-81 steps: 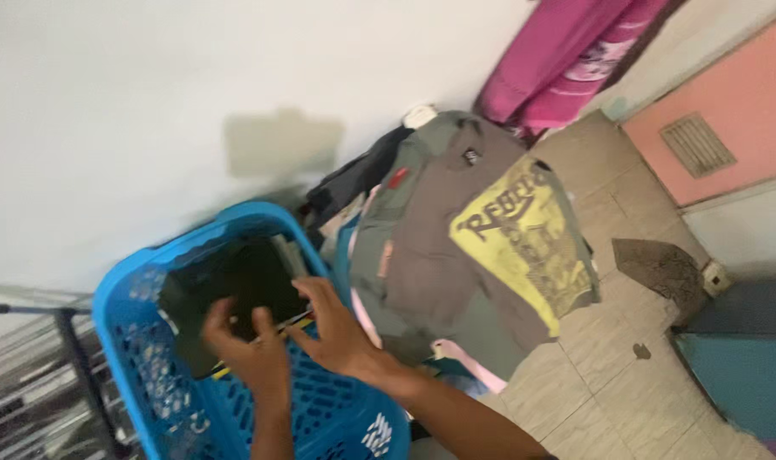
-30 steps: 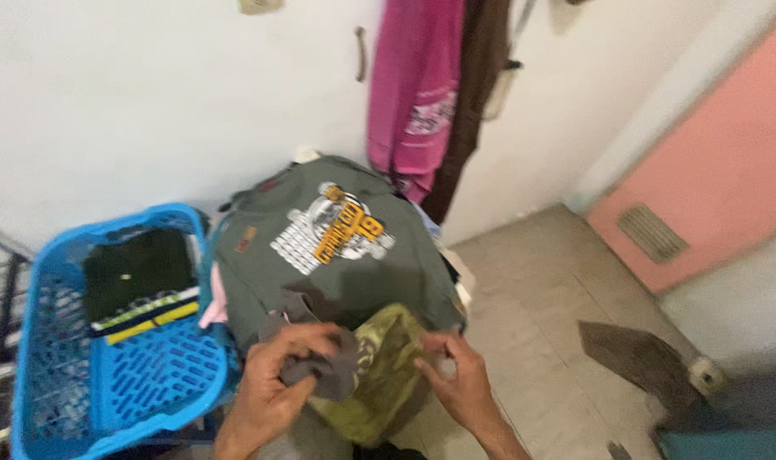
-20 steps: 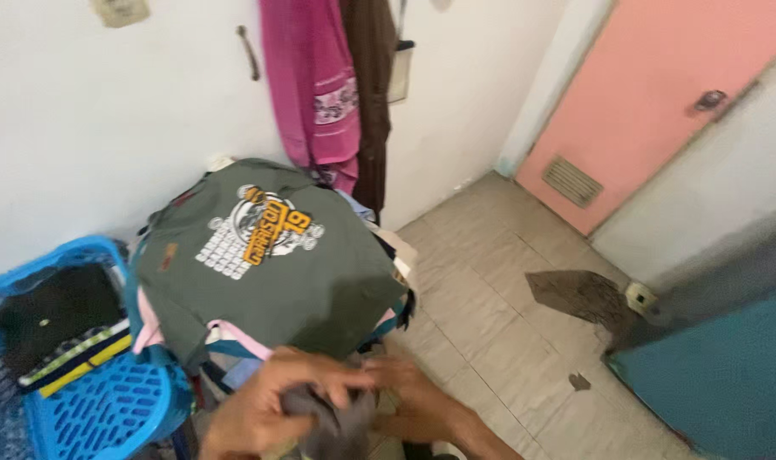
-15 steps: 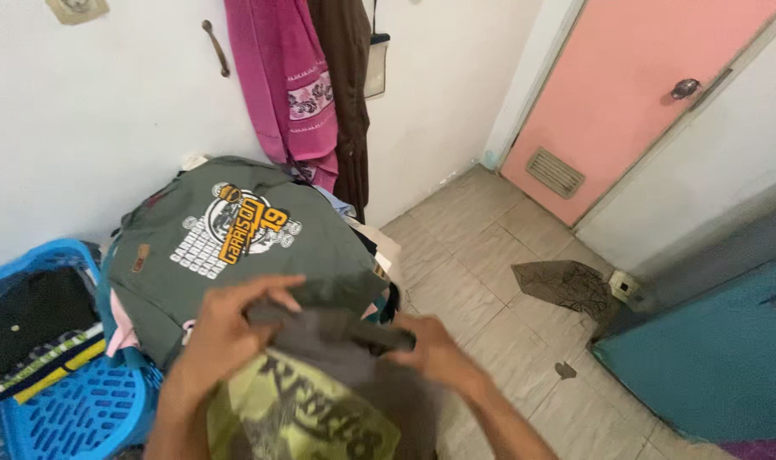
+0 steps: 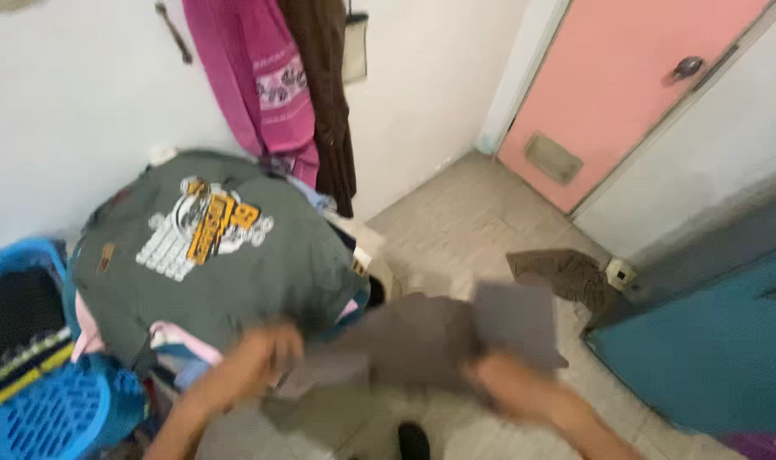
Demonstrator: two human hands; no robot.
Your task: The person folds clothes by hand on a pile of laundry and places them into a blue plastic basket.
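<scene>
A grey T-shirt (image 5: 430,336) is stretched out in the air between my two hands, blurred by motion. My left hand (image 5: 264,358) grips its left edge, close to the pile of clothes. My right hand (image 5: 511,383) grips the right side, lower in the view above the tiled floor. Just behind the left hand, a dark green T-shirt (image 5: 226,255) with a white and orange print lies spread over the top of the pile.
A blue plastic laundry basket (image 5: 56,409) with dark folded clothes stands at the lower left. A pink garment (image 5: 251,77) and a brown one (image 5: 324,85) hang on the white wall. A pink door (image 5: 626,85), a teal door (image 5: 711,341) and a dark floor rag (image 5: 566,273) are on the right.
My hands lifted the grey shirt with the yellow print off the pile, uncovering the green shirt, and have now pulled it apart sideways. The view swung right, away from the basket.
</scene>
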